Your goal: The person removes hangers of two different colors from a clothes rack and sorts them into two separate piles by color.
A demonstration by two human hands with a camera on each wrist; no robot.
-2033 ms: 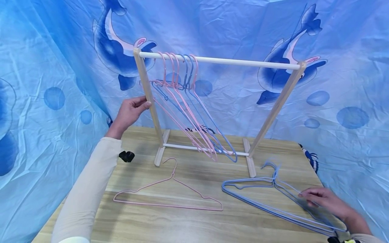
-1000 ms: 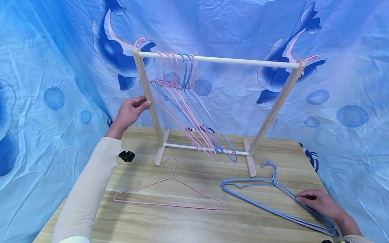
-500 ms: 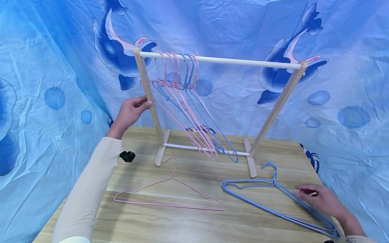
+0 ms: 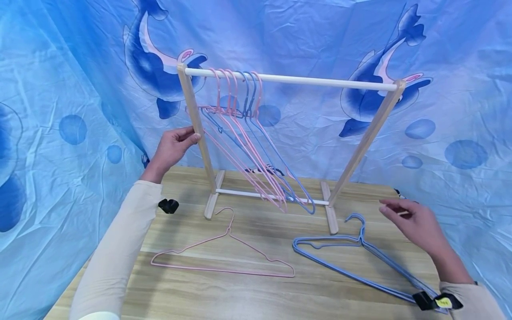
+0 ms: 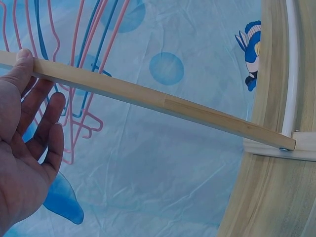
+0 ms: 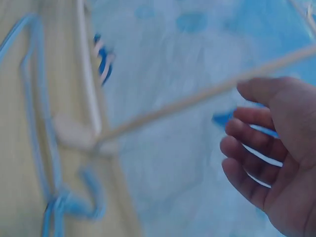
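Up at the wooden rack (image 4: 363, 148) in the head view, we've got our left hand (image 4: 174, 144) gripping the left post (image 4: 193, 109), with pink and blue hangers (image 4: 247, 95) bunched toward that end of the top bar (image 4: 320, 81). One pink hanger (image 4: 229, 230) lies flat on the tabletop (image 4: 256, 298) in front, and some overlapping blue hangers (image 4: 362, 241) lie off to the right. Our right hand (image 4: 414, 222) hangs above them, holding nothing.

Left wrist view: post pinched between thumb and fingers, so we'd call that bracing duty.

Right wrist view's pretty blurry, but those fingers are loosely bent round nothing. Can't judge the gap to the right post (image 6: 177, 105) from this angle.

Our guess is we're between hangers: steadying now, and the next move probably calls for peeling a single blue one free, or just taking the lone pink one, then hooking it up.
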